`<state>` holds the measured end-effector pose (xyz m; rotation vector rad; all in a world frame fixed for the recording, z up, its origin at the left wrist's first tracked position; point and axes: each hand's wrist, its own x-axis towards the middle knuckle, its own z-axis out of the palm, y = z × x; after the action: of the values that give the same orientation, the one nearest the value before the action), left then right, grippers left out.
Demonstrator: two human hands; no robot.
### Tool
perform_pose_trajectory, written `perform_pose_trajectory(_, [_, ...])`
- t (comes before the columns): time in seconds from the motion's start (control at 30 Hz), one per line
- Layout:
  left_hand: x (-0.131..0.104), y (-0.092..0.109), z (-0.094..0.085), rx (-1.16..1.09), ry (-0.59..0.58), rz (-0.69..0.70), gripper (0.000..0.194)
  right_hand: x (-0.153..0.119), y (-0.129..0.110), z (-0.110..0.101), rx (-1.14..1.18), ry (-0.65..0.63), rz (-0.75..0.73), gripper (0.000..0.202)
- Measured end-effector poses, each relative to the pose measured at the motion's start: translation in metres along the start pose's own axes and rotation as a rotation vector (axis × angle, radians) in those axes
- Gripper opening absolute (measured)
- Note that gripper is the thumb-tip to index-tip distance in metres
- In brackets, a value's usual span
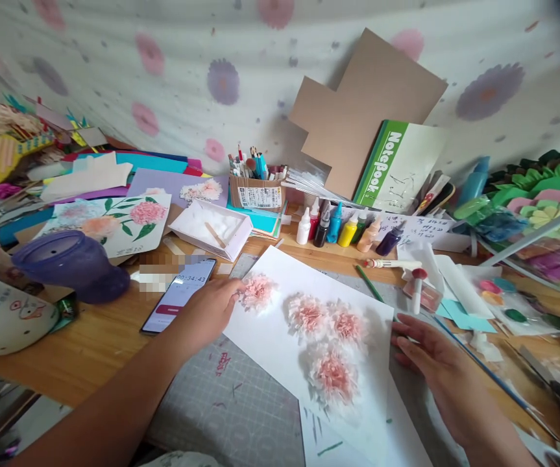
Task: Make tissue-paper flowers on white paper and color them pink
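Observation:
A white sheet lies tilted over the cutting mat, bearing several ruffled pink-and-white paper flowers. My left hand is closed at the sheet's left edge, its fingertips right beside the leftmost flower. At the opposite edge, my right hand has its fingers and thumb closed on the sheet's side. Part of both grips is hidden. Under the sheet's lower end, a second white paper shows green paint strokes.
A phone running a timer lies left of the sheet. Paint bottles line the back, near a white box and a pen box. A blue cup stands left; brushes and scissors lie right.

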<state>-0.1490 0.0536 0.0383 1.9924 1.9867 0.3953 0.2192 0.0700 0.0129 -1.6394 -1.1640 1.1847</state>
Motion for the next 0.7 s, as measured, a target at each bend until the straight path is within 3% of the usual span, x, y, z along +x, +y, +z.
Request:
perform_pose_trajectory(0.2, [0.005,-0.005,0.003,-0.030,0.047,-0.020,0.031,0.015,0.003,0.000,-0.275,0.065,-0.044,0.056])
perform_pose_trajectory(0.47, [0.009,-0.018,-0.001,-0.234,-0.016,-0.172,0.026,0.023,-0.001,0.014,0.135,0.045,-0.080,0.052])
perform_pose_trajectory(0.6, [0.007,-0.022,-0.004,-0.232,-0.153,-0.060,0.021,0.028,0.004,0.018,-0.023,0.061,-0.064,0.050])
perform_pose_trajectory(0.7, [0.006,-0.020,-0.008,-0.200,-0.201,-0.010,0.026,0.032,0.009,0.021,-0.196,0.042,-0.131,0.050])
